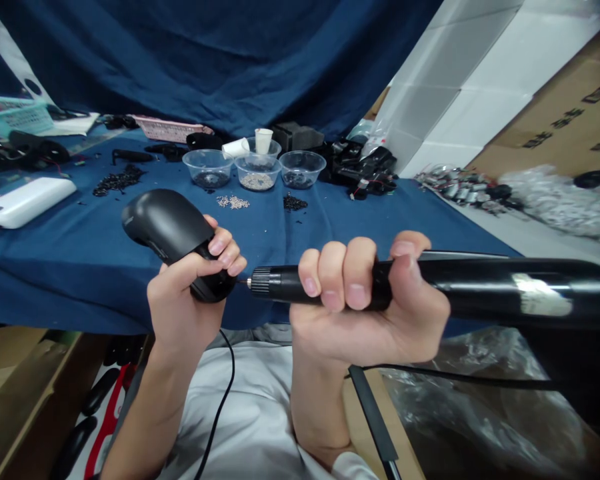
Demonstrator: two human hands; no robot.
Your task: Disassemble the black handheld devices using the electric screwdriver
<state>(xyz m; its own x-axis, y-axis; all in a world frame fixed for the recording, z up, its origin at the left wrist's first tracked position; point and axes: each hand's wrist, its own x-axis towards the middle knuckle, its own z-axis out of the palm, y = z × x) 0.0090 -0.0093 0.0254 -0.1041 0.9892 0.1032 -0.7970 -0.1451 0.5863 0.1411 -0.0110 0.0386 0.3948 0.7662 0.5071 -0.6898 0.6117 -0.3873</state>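
Note:
My left hand is closed around the lower end of a black, rounded plastic device, whose broad smooth head points up and to the left. In my right hand lies a long black electric screwdriver, held level with the fingers wrapped round its barrel. Its thin bit points left and meets the device's lower end beside my left fingertips. Whether the tip sits in a screw is too small to tell.
On the blue cloth stand clear bowls of small screws, with loose piles of silver screws and black screws before them. A white power bank lies left. Black parts are heaped at back right. An open carton is below left.

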